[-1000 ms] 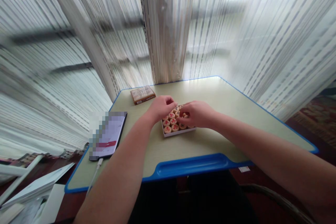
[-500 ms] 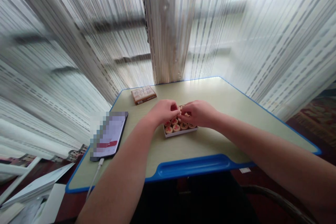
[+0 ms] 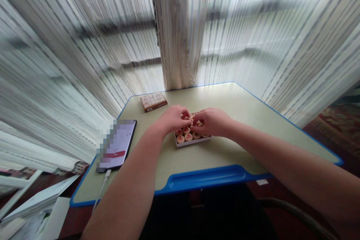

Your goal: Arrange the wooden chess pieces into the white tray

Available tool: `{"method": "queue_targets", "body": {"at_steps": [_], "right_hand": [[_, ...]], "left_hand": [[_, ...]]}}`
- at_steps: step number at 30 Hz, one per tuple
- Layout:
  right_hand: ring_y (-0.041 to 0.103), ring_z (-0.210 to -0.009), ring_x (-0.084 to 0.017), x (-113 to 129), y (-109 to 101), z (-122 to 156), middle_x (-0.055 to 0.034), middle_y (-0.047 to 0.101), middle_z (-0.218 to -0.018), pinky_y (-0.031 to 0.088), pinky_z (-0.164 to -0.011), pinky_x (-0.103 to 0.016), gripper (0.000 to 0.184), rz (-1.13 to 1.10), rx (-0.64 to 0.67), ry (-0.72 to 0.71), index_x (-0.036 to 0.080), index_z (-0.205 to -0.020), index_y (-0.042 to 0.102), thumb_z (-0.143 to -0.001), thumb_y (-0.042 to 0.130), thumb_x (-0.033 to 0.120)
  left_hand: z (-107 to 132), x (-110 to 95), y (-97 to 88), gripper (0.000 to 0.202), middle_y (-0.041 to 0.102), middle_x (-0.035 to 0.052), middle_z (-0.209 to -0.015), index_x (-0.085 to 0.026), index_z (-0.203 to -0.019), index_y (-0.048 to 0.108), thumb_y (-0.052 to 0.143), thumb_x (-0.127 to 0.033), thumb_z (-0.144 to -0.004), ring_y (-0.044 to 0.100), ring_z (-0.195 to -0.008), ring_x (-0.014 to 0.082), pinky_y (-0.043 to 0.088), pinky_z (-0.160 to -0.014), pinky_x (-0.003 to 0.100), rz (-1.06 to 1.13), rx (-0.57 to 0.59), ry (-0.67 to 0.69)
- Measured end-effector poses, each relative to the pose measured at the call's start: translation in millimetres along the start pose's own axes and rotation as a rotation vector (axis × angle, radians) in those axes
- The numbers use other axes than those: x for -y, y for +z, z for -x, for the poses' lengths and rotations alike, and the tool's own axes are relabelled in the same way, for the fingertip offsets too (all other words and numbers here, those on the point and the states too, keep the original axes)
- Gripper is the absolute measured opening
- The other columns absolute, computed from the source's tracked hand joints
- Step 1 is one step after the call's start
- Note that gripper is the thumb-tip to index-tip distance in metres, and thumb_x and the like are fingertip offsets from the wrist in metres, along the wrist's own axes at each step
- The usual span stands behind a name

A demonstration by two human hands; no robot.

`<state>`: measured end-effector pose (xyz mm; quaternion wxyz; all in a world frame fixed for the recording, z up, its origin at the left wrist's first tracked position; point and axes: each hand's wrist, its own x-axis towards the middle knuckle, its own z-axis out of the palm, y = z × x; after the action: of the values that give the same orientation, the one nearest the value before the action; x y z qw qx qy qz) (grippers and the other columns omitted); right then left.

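Note:
A shallow white-walled box holds several round wooden Chinese chess pieces with red or black characters. My left hand reaches over its left side, thumb and bent fingers closed at a piece there. From the right comes my right hand, its curled fingers pinched at another piece near the middle of the box. Both hands hide part of the pieces, and the fingertips are only partly visible.
Around the box lies a pale tabletop with a blue rim and a blue front groove. A flat brown box sits at the back left. At the left edge a tablet rests with a white cable plugged in. Striped curtains hang behind.
My fingertips, close together before, have drawn slightly apart, so more pieces show between the hands. The box has stayed nearly in place.

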<state>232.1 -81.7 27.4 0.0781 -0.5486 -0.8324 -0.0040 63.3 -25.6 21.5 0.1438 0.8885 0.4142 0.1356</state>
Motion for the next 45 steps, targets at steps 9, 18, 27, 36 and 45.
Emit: {"method": "queue_targets", "body": {"at_steps": [9, 18, 27, 36, 45], "right_hand": [[0.058, -0.062, -0.017, 0.8, -2.0, 0.0, -0.0051, 0.07, -0.07, 0.028, -0.049, -0.025, 0.038, 0.01, 0.019, 0.076, 0.025, -0.081, 0.075, -0.072, 0.053, 0.056], [0.059, -0.065, -0.018, 2.9, -1.8, 0.5, -0.0057, 0.071, -0.073, 0.028, -0.05, -0.026, 0.036, 0.047, 0.009, 0.063, 0.026, -0.083, 0.075, -0.073, 0.053, 0.053], [0.059, -0.065, -0.019, 7.1, -3.5, 1.9, -0.006, 0.071, -0.074, 0.026, -0.048, -0.026, 0.034, 0.051, 0.004, 0.106, 0.028, -0.082, 0.075, -0.072, 0.052, 0.05], [0.06, -0.067, -0.017, 5.9, -1.7, 0.9, -0.0071, 0.071, -0.078, 0.029, -0.053, -0.026, 0.034, 0.075, -0.01, 0.004, 0.022, -0.084, 0.074, -0.081, 0.044, 0.038], [0.058, -0.063, -0.016, 1.9, -1.4, 2.1, -0.0052, 0.071, -0.078, 0.027, -0.052, -0.026, 0.033, 0.042, 0.001, -0.087, 0.023, -0.083, 0.072, -0.08, 0.048, 0.045]], "left_hand": [[2.8, 2.8, -5.3, 0.031, 0.065, 0.0074, -0.087, -0.016, -0.09, 0.07, 0.063, -0.036, -0.067, 0.058, -0.083, 0.0214, 0.045, -0.074, 0.029, -0.047, 0.056, 0.045], [3.6, 3.8, -5.2, 0.031, 0.066, 0.0058, -0.083, -0.016, -0.088, 0.069, 0.066, -0.035, -0.064, 0.059, -0.08, 0.0203, 0.046, -0.071, 0.028, 0.036, 0.024, 0.006], [1.2, 4.3, -2.9, 0.028, 0.065, 0.0076, -0.085, -0.016, -0.082, 0.069, 0.059, -0.04, -0.071, 0.057, -0.082, 0.0211, 0.045, -0.075, 0.031, -0.093, -0.116, -0.067], [-0.3, 6.1, -5.6, 0.022, 0.063, 0.0068, -0.08, -0.017, -0.071, 0.065, 0.054, -0.035, -0.075, 0.056, -0.08, 0.0205, 0.044, -0.079, 0.033, -0.15, -0.288, -0.072], [2.2, 0.9, -10.2, 0.022, 0.062, 0.0069, -0.074, -0.016, -0.065, 0.062, 0.05, -0.031, -0.077, 0.055, -0.076, 0.0196, 0.043, -0.077, 0.033, -0.138, -0.37, -0.038]]}}
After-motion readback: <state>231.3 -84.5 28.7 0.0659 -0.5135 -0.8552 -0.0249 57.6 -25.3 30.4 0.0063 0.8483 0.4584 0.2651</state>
